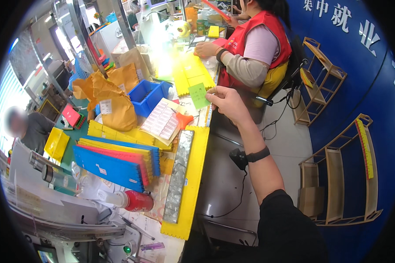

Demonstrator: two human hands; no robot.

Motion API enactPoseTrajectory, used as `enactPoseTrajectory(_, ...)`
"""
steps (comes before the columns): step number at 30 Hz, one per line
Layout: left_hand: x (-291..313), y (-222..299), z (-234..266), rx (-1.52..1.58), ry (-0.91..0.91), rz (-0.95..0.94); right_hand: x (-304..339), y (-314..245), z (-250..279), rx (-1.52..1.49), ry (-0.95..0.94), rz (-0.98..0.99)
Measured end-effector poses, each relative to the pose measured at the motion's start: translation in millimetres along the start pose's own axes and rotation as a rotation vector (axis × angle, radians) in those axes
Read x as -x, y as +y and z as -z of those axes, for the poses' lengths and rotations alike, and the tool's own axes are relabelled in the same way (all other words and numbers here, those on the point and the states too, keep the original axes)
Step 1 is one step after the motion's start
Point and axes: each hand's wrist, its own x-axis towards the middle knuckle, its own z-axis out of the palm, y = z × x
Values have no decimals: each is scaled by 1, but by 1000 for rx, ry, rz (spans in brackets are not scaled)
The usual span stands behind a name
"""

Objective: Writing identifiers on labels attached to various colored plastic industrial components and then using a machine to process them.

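green paper, a small square note (pixel 199 95), sits pinched between the thumb and fingertips of the right hand (pixel 226 103), which holds it up just above the far part of the tabletop (pixel 226 175), with the forearm reaching in from the lower right and a dark wristband (pixel 257 154) around it. the left hand is not in view. just left of the note lies a white sheet of small pink-edged labels (pixel 161 120), and beside that sheet stands a blue plastic bin (pixel 147 96). crumpled brown paper envelopes (pixel 112 98) pile up to the left of the bin. nearer the person, a long yellow toothed strip (pixel 193 184) runs down the tabletop with a grey metal bar (pixel 178 175) lying along it. to the left of the bar a fanned stack of blue, red and yellow toothed boards (pixel 118 162) rests flat, and below it a bottle with a red body (pixel 134 200) lies on its side. more yellow boards (pixel 191 72) lie farther along the tabletop, past the note. a co-worker in a red vest (pixel 254 44) sits beyond them, one hand (pixel 204 49) resting on the tabletop. wooden racks (pixel 338 184) lean against the blue wall on the right.
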Motion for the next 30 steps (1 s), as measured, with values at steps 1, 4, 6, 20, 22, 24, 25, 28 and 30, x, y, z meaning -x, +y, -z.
enactPoseTrajectory(1, 1, -1, 0, 1, -2, 0, 1, -1, 0, -1, -3, -3)
enactPoseTrajectory(4, 3, -5, 1, 10, 0, -4, 0, 2, 0, -5, -1, 4)
enactPoseTrajectory(6, 3, -5, 1, -2, 2, 0, 1, 2, 1, -14, -4, 2)
enactPoseTrajectory(20, 5, -6, 0, 6, 19, -7, 6, -3, 2, -35, 12, 8)
enactPoseTrajectory(22, 6, -7, 0, 10, 18, 3, 6, -4, 2, -27, 13, 3)
enactPoseTrajectory(24, 7, -9, 1, 1, 20, -1, 7, -4, 2, -34, 10, 2)
enactPoseTrajectory(25, 7, -10, 2, -7, 21, -5, 7, -4, 2, -39, 8, 0)
enactPoseTrajectory(28, 8, -12, 1, 2, 24, -7, 7, -2, 1, -18, -13, -11)
enactPoseTrajectory(30, 7, -12, 1, -1, 26, -17, 8, -2, 0, -18, -14, -10)
